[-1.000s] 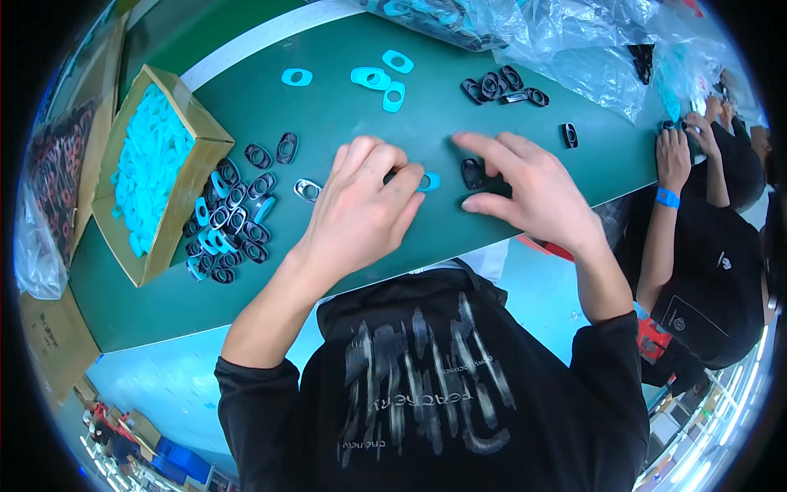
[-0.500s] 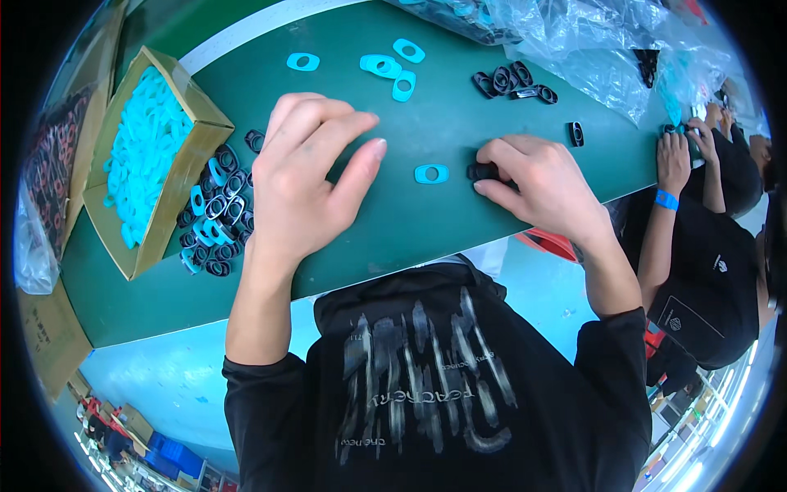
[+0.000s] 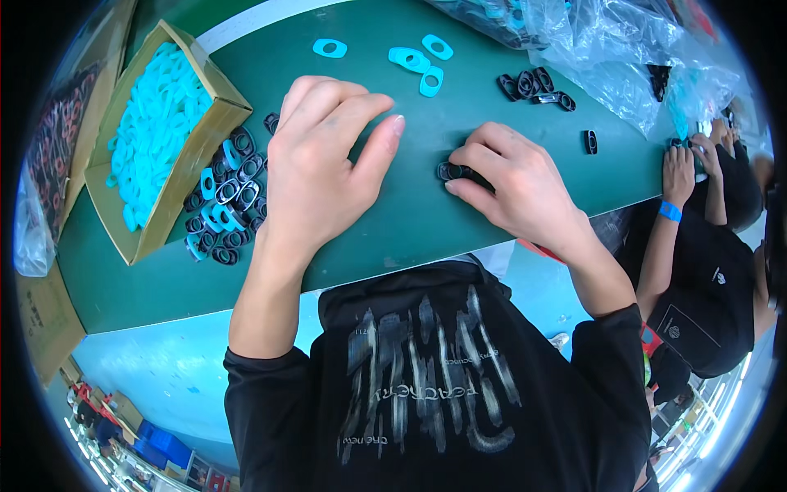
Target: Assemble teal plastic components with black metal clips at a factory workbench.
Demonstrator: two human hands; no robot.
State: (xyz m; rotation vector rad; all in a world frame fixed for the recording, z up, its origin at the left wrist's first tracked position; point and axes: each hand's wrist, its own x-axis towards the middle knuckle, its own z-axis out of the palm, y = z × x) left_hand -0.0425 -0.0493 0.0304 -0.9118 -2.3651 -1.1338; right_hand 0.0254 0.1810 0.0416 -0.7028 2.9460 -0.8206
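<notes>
My right hand [image 3: 518,182] pinches a small black oval frame [image 3: 452,171] between thumb and fingers, low over the green table [image 3: 393,221]. Its far side is hidden by my fingers. My left hand [image 3: 321,168] is empty, thumb apart from its loosely curved fingers, over the table beside a pile of black frames [image 3: 243,168], some with turquoise pieces in them. Several flat turquoise rings with oval holes lie beyond my hands, among them a lone turquoise ring [image 3: 329,47]. No turquoise ring shows beside the black frame in my right hand.
A cardboard box [image 3: 182,176] full of turquoise rings stands at the left. Black frames [image 3: 525,84] form a cluster at the far right, with one black frame [image 3: 590,142] apart. Clear plastic bags [image 3: 607,61] lie behind. Another person's hand [image 3: 678,172] works at the right.
My right hand has moved left with the black frame, to where the turquoise ring lay; that ring no longer shows. My left hand keeps its pose. The whole view has shifted slightly.
</notes>
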